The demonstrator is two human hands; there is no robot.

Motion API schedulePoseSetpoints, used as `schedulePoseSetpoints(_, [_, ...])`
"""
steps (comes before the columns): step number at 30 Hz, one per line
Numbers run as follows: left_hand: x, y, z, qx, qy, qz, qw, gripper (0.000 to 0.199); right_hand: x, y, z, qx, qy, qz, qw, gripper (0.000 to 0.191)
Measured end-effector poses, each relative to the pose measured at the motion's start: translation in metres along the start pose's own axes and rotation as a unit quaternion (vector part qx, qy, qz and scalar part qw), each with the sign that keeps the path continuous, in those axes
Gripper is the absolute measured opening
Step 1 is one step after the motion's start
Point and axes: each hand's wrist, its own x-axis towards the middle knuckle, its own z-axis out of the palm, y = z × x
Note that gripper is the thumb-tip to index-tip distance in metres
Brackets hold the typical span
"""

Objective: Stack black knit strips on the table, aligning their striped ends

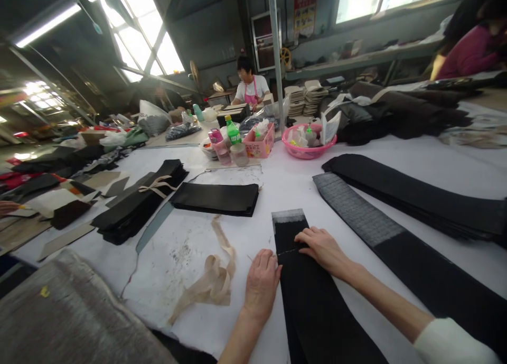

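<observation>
The left hand (261, 283) is laid open and flat at the left edge of a long black fabric strip (312, 300) on the white surface (285, 189), while the right hand (322, 248), fingers spread, is pressed on top. The strip is judged light, limp and easily creased, best taken by its edges near the grey end.

No writing can be read; the red wall poster (304, 12) (far off) is blurred.

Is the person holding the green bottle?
No, the green bottle stands far off by the pink basket, while the left hand and right hand press on the black strip.
</observation>
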Motion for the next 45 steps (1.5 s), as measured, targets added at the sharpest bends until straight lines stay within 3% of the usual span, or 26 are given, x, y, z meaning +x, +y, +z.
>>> schedulePoseSetpoints(4, [0.001,0.002,-0.004,-0.108,0.013,-0.057,0.992,0.014,0.015,-0.001,-0.012,0.053,-0.066,0.063,0.994,0.016])
schedulePoseSetpoints(10, [0.007,0.008,-0.01,-0.265,0.046,-0.139,0.953,0.032,0.016,-0.004,-0.026,0.12,-0.088,0.056,0.987,0.004])
schedulePoseSetpoints(12, [0.012,0.013,-0.013,-0.333,0.029,-0.17,0.927,0.034,0.01,-0.009,-0.032,0.138,-0.08,0.056,0.986,0.002])
schedulePoseSetpoints(17, [0.023,0.029,-0.022,-0.51,-0.019,-0.261,0.819,0.025,-0.004,-0.025,-0.048,0.249,-0.051,0.059,0.965,0.007])
schedulePoseSetpoints(21, [0.024,0.04,-0.031,-0.571,-0.017,-0.259,0.779,0.025,-0.011,-0.036,-0.059,0.288,-0.035,0.04,0.956,0.008])
schedulePoseSetpoints(29, [0.022,0.054,-0.058,-0.53,0.012,-0.206,0.822,0.024,-0.02,-0.057,-0.08,0.24,-0.031,0.031,0.97,0.024])
schedulePoseSetpoints(37, [0.012,0.056,-0.074,-0.492,0.011,-0.175,0.853,0.031,-0.035,-0.067,-0.1,0.253,-0.05,0.046,0.965,0.033])
schedulePoseSetpoints(42, [0.01,0.056,-0.084,-0.464,0.003,-0.172,0.869,0.035,-0.045,-0.063,-0.1,0.297,-0.051,0.073,0.951,0.032])
schedulePoseSetpoints(45, [0.009,0.054,-0.086,-0.46,0.002,-0.181,0.869,0.037,-0.052,-0.059,-0.098,0.371,-0.064,0.093,0.922,0.028])
